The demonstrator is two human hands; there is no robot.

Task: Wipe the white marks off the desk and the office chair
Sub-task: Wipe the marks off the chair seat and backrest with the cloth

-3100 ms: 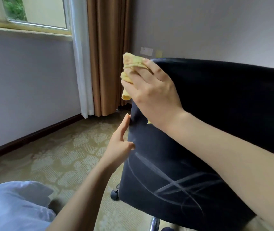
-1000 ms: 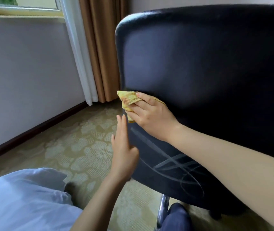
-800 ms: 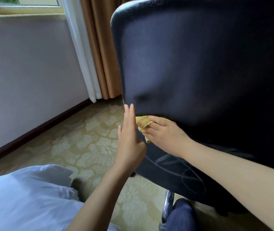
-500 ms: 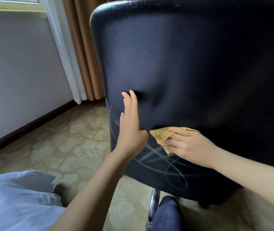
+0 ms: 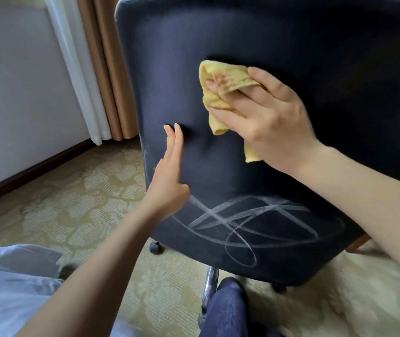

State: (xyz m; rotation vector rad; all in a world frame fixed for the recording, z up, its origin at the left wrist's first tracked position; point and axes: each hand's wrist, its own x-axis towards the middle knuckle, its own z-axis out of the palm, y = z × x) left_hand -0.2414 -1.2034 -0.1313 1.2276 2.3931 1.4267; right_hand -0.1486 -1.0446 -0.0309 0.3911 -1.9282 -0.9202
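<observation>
Right hand covers most of cloth; chair top cropped.

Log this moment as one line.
right hand: pressing cloth on chair back | left hand: flat, bracing chair | marks: unwiped, below cloth

soft daylight, perhaps from left | edges bowed | right side dim

Dark navy chair back showing looping white chalk marks crossing over its lower part. Pale yellow cloth showing a faint reddish stain near its top. Carpet displaying a beige-and-cream floral pattern. Curtains hanging in tan beside sheer white; wall appearing pale grey above a dark brown baseboard.
</observation>
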